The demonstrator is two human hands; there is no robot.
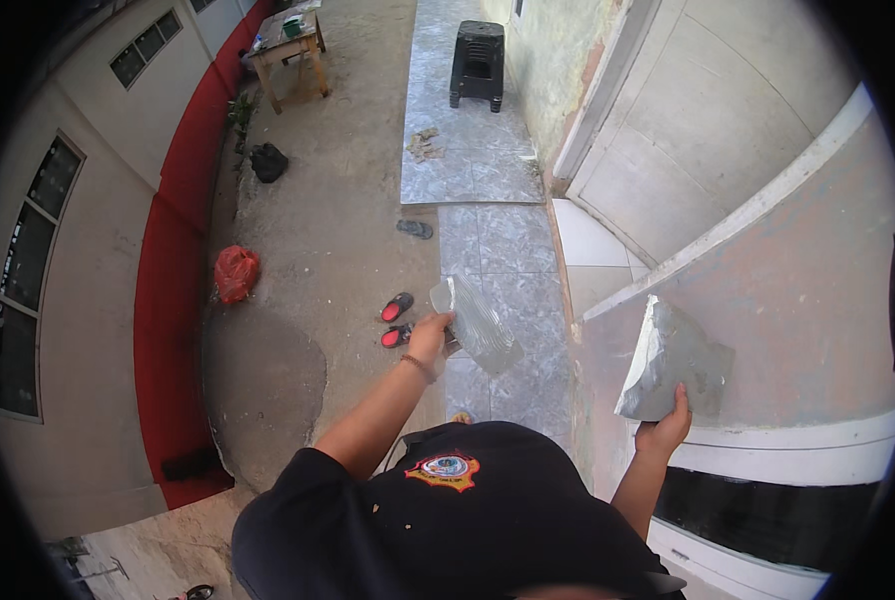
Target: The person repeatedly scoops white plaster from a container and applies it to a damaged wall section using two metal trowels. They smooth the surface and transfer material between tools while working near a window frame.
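My left hand [432, 338], a dark band at its wrist, is closed around one end of a grey plastering trowel [486, 328]. Its broad flat blade carries streaks of grey paste and slants over the tiled walkway. On the right, my right hand [668, 425] grips the lower edge of a wide flat plate [668, 355] smeared with grey paste, thicker and whiter along its left side. Behind the plate is the pinkish-grey wall [798, 330], above a white window frame. I cannot tell whether the plate touches the wall. Parts of the fingers are hidden behind both tools.
Black stacked stools [479, 65] stand on the raised tiled walkway [448, 180]. To its left are dark clogs with red insides [396, 307], a grey sandal [415, 229], a red plastic bag [236, 274] and a black bag [268, 162]. A wooden table [286, 45] stands farther off.
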